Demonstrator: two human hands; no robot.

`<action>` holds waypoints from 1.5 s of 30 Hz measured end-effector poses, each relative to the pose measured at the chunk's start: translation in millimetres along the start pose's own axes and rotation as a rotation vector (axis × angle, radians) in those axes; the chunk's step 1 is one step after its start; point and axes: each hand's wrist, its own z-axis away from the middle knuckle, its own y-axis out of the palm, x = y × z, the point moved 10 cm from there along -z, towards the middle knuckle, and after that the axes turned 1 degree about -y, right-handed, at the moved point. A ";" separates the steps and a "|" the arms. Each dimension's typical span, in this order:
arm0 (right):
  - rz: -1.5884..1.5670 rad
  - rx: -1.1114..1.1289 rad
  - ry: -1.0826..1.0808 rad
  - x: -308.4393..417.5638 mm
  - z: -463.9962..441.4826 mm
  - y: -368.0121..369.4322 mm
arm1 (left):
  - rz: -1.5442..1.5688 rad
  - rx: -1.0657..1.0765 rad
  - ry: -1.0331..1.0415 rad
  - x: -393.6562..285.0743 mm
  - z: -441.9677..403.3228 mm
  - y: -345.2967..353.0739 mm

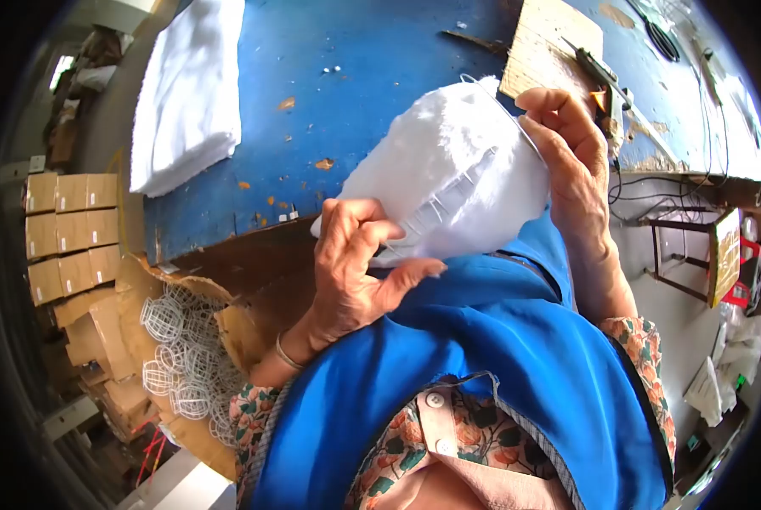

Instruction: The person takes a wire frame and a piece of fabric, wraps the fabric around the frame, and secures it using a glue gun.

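Note:
A piece of white fluffy fabric [397,153] lies around a wire frame [438,206] in front of my body, at the table's near edge. White wire rungs show along its middle, and a thin wire ring curves along its right edge. My right hand [567,140] pinches that edge between thumb and fingers. At the lower left end, my left hand [355,255] is against the fabric, its fingers bent and its thumb stretched out apart from them. The underside of the fabric is hidden.
A stack of white fabric [189,102] lies on the blue table [312,119]. A glue gun [605,81] sits by a wooden board [550,42]. Many wire frames [185,348] fill a carton at lower left, near stacked brown boxes [73,225]. A stool [720,255] stands right.

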 end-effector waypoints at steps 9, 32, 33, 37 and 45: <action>0.074 -0.053 -0.037 4.9 15.5 1.9 | -0.074 -0.023 0.014 -14.4 -6.0 2.9; 0.149 -0.060 0.080 -1.1 33.5 -11.6 | 0.216 -0.104 -0.008 3.1 -30.7 6.3; 0.172 -0.062 0.073 0.9 33.5 -11.2 | 0.243 -0.096 -0.016 4.4 -30.0 6.7; 0.181 -0.060 0.034 3.3 35.4 -8.7 | 0.293 -0.080 0.042 -2.3 -33.1 0.5; 0.286 -0.047 0.008 7.2 37.5 -3.2 | 0.016 0.076 0.111 -40.4 -54.1 13.7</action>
